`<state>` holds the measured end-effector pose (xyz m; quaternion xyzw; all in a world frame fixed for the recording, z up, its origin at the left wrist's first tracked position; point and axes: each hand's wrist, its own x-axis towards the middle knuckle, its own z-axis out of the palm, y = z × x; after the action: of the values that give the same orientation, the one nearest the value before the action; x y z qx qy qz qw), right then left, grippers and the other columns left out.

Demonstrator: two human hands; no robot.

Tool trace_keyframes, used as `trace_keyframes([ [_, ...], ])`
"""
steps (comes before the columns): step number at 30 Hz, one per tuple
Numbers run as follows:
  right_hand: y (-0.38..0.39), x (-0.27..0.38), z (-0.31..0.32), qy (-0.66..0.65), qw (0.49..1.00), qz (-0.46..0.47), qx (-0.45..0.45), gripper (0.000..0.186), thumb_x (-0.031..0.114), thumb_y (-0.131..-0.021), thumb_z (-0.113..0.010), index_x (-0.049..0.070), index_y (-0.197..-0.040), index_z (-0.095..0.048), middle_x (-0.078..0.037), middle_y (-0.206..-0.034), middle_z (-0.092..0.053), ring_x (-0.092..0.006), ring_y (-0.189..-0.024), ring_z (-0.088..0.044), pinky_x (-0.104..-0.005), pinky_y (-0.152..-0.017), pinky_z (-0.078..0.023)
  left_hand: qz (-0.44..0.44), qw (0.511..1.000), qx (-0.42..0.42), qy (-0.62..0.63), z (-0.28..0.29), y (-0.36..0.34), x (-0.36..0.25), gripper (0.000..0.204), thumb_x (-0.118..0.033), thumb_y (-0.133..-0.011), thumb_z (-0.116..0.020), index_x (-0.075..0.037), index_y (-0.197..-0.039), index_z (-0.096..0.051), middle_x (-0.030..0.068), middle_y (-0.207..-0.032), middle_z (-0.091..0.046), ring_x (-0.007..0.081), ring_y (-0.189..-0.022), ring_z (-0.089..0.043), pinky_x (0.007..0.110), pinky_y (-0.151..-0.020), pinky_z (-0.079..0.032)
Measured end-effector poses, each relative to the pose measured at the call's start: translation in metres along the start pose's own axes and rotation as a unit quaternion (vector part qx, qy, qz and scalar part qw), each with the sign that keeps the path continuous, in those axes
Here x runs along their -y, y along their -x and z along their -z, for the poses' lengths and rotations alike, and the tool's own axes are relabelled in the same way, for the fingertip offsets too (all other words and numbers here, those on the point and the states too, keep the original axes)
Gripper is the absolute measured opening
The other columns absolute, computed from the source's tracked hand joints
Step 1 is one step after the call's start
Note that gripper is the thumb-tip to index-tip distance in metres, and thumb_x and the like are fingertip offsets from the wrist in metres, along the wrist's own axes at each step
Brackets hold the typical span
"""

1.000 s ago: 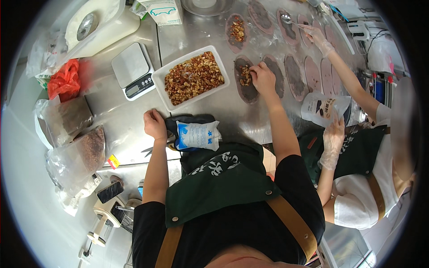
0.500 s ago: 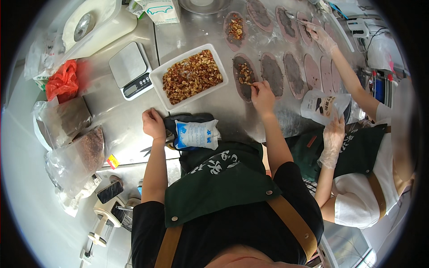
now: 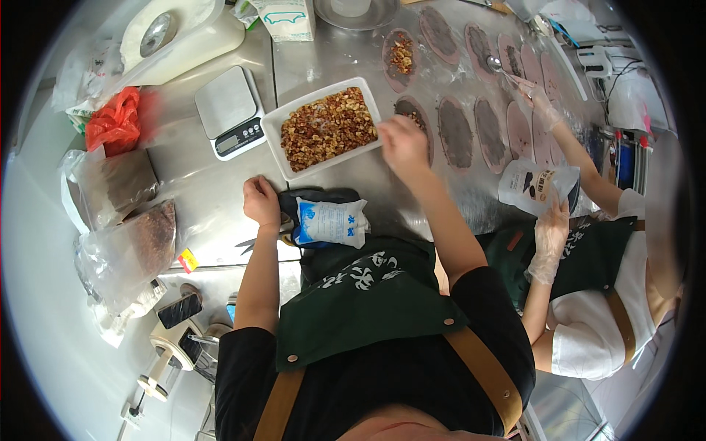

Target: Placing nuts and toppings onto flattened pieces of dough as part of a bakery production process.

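right hand (image 3: 403, 142) pinched shut (grip contents unclear) at the nut tray's (image 3: 294, 121) right edge, left hand (image 3: 261, 201) fisted on the counter (image 3: 198, 195) just below

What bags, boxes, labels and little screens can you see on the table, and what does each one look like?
Blue and white pouch: flat, lying by the left hand.
Kitchen scale: grey square with a small dark screen, left of the white tray.
Carton: white with green print, far edge.
Red plastic bag: crumpled, left side.
White pouch: dark print, held by the co-worker's gloved hand.
Yellow label: small, near the table edge.
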<state>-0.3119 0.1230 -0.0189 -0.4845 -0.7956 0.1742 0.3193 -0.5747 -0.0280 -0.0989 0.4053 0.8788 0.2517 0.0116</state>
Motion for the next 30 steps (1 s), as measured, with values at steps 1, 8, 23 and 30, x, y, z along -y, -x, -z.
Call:
trace_keyframes([
  [1, -0.009, 0.007, -0.011, 0.022, 0.997, 0.025, 0.076, 0.007, 0.004, -0.074, -0.059, 0.005, -0.079, -0.062, -0.009, -0.081, -0.058, -0.0272, -0.080, -0.058, -0.0373, -0.069, -0.048, -0.004, 1.000, 0.001, -0.001, -0.001, 0.001, 0.001, 0.012, -0.021, -0.084, -0.058, -0.009, -0.082, -0.056, 0.0055, -0.070, -0.060, 0.0229, -0.058, -0.059, 0.035, -0.051, -0.046],
  [8, -0.052, 0.021, -0.080, 0.193, 0.946, 0.058, 0.254, 0.015, 0.004, -0.075, -0.054, -0.001, -0.085, -0.063, -0.015, -0.096, -0.057, -0.0298, -0.090, -0.056, -0.0398, -0.072, -0.050, -0.018, 1.000, -0.015, 0.020, -0.001, 0.000, -0.002, 0.010, -0.018, -0.083, -0.058, -0.009, -0.082, -0.055, 0.0055, -0.073, -0.061, 0.0238, -0.058, -0.060, 0.035, -0.051, -0.046],
  [23, -0.053, 0.055, -0.118, 0.276, 0.921, 0.026, 0.274, 0.018, 0.009, -0.074, -0.055, 0.003, -0.088, -0.065, -0.014, -0.092, -0.059, -0.0284, -0.087, -0.057, -0.0369, -0.069, -0.050, -0.001, 1.000, 0.004, 0.001, 0.001, -0.002, -0.001, 0.012, -0.021, -0.084, -0.057, -0.009, -0.081, -0.056, 0.0049, -0.070, -0.060, 0.0234, -0.056, -0.059, 0.035, -0.049, -0.046],
  [30, -0.059, 0.059, -0.107, 0.219, 0.930, 0.060, 0.290, 0.013, 0.006, -0.071, -0.058, 0.002, -0.079, -0.067, -0.014, -0.086, -0.062, -0.0297, -0.083, -0.061, -0.0368, -0.068, -0.052, -0.013, 1.000, -0.003, 0.001, 0.000, -0.001, 0.000, 0.012, -0.021, -0.084, -0.057, -0.009, -0.082, -0.055, 0.0054, -0.070, -0.060, 0.0235, -0.056, -0.059, 0.035, -0.049, -0.045],
])
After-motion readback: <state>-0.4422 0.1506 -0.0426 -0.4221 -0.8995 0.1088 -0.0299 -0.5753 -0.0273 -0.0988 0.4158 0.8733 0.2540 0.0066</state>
